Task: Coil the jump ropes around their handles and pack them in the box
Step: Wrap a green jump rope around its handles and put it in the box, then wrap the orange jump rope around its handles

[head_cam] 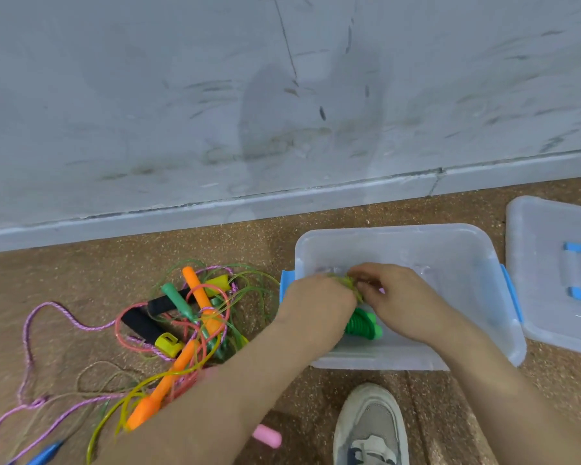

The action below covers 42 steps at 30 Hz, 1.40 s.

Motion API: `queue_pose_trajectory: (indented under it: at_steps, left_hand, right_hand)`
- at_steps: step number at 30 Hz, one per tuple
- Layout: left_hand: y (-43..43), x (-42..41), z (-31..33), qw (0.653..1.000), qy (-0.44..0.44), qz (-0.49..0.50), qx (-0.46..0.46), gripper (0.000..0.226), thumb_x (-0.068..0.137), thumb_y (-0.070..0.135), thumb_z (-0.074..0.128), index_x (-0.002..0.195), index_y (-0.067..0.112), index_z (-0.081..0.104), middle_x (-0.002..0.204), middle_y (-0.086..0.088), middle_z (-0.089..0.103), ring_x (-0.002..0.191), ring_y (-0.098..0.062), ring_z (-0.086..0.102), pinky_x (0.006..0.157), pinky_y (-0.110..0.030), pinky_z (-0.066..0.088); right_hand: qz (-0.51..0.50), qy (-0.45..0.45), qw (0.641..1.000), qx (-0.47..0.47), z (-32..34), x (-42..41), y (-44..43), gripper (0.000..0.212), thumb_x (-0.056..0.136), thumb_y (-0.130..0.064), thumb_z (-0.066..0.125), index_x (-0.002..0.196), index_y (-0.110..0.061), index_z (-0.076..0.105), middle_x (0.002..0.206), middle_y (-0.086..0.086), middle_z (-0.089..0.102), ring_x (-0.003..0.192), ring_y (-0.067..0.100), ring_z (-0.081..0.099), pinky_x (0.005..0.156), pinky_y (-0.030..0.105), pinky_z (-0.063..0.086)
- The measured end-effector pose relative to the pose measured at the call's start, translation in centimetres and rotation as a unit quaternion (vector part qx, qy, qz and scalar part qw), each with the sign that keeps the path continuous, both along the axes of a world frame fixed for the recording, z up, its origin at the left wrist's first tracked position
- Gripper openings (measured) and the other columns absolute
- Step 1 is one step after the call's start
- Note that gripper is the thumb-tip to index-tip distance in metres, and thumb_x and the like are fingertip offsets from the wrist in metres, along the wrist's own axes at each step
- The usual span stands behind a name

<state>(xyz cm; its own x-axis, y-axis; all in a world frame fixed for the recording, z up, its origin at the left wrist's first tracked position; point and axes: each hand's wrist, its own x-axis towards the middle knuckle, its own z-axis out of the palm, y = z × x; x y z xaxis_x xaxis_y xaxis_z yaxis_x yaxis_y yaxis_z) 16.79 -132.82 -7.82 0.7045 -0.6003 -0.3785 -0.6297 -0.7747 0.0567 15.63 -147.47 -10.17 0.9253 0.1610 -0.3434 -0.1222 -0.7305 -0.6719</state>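
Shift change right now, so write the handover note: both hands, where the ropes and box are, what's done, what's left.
Hands: left hand grips the green jump rope over the open box; right hand pinches its cord at the coil. Its green handles stick out below the hands, over the box's near side.
Done: lid off, lying right of the box; green rope looks nearly coiled.
Left: set it down, then untangle, coil and pack the rope pile on the floor left of the box.
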Motion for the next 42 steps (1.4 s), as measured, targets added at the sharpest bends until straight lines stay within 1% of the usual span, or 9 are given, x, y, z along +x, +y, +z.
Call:
queue_pose_trajectory:
  at_steps: [5,9,16,18,20,29,34,39,42]
  left_hand:
    - [8.5,-2.6,1.1,0.903,-0.057,0.282,-0.320,0.019,0.092,0.017,0.052,0.098,0.023,0.070,0.076,0.012,0.063,0.070,-0.008,0.057,0.062,-0.010,0.038]
    - [16.6,-5.7,-1.8,0.828,-0.087,0.483,-0.271,0.021,0.085,0.009,0.061,0.100,0.020,0.071,0.083,0.010,0.066,0.077,-0.009,0.062,0.067,-0.011,0.037]
    - [20.6,-11.8,-7.4,0.914,0.087,0.396,-0.005,0.054,0.082,0.046,0.057,0.132,0.029,0.046,0.131,0.007,0.047,0.129,-0.021,0.034,0.099,-0.041,0.037]
    - [20.6,-11.7,-7.0,0.916,0.065,0.395,0.026,0.033,0.087,0.042,0.053,0.117,0.029,0.055,0.122,0.007,0.052,0.125,-0.020,0.036,0.091,-0.045,0.038]
    - [21.5,-11.1,-6.4,0.920,0.054,0.385,0.047,0.024,0.091,0.042,0.049,0.106,0.027,0.061,0.108,0.004,0.058,0.116,-0.019,0.044,0.087,-0.044,0.036]
    - [31.9,-5.9,8.9,0.890,0.012,0.434,-0.137,0.031,0.094,0.042,0.054,0.084,0.018,0.071,0.047,0.003,0.048,0.048,-0.012,0.049,0.053,-0.029,0.039]
    - [33.5,-6.9,23.4,0.904,-0.115,0.394,-0.122,0.028,0.091,0.040,0.059,0.077,0.019,0.071,0.059,0.004,0.053,0.060,-0.013,0.047,0.057,-0.028,0.033]
    - [32.2,-12.7,35.0,0.841,-0.158,0.385,-0.344,0.017,0.087,0.028,0.066,0.075,0.017,0.074,0.056,0.005,0.063,0.052,-0.004,0.051,0.049,-0.013,0.035]
    - [31.3,-16.6,39.8,0.777,-0.102,0.356,-0.510,0.009,0.082,0.010,0.070,0.090,0.014,0.074,0.064,-0.006,0.066,0.047,-0.003,0.048,0.046,-0.012,0.033]
  right_hand:
    - [-0.034,-0.078,0.995,0.052,3.0,-0.1,4.6,0.025,0.096,-0.016,0.052,0.114,-0.022,0.068,0.101,-0.006,0.071,0.091,0.007,0.063,0.084,0.024,0.045]
    - [0.090,-0.113,0.985,0.088,3.3,-1.8,11.0,0.026,0.095,-0.018,0.052,0.117,-0.023,0.066,0.105,-0.005,0.071,0.086,0.006,0.064,0.085,0.031,0.049]
    - [0.247,0.078,0.966,-0.023,-4.9,-5.7,17.4,0.089,0.091,-0.035,0.058,0.153,-0.031,-0.006,0.162,0.007,0.006,0.147,0.030,0.015,0.115,0.043,0.028]
    - [0.211,0.090,0.973,0.005,-6.0,-6.1,18.2,0.095,0.090,-0.025,0.061,0.152,-0.033,-0.011,0.153,0.009,0.030,0.133,0.027,0.042,0.090,0.031,0.047]
    - [0.186,0.063,0.981,-0.008,-6.2,-6.0,18.6,0.083,0.092,-0.012,0.054,0.155,-0.027,0.003,0.111,0.009,0.060,0.094,0.023,0.061,0.061,0.025,0.043]
    - [0.156,-0.057,0.983,-0.077,3.3,-0.9,18.2,0.035,0.091,-0.010,0.046,0.120,-0.016,0.063,0.113,0.011,0.069,0.106,0.032,0.062,0.081,0.036,0.049]
    - [0.258,-0.078,0.932,-0.241,14.6,0.5,19.4,0.043,0.090,-0.031,0.053,0.129,-0.012,0.054,0.129,0.013,0.059,0.119,0.029,0.057,0.097,0.037,0.047]
    - [0.303,-0.071,0.948,0.059,31.1,-4.6,25.5,0.091,0.080,-0.040,0.074,0.151,-0.033,0.017,0.150,-0.008,0.035,0.132,0.008,0.042,0.104,0.023,0.037]
    - [0.347,-0.127,0.919,0.138,36.6,-8.5,29.9,0.067,0.085,-0.034,0.072,0.140,-0.031,0.035,0.133,-0.013,0.047,0.120,0.003,0.049,0.093,0.008,0.040]
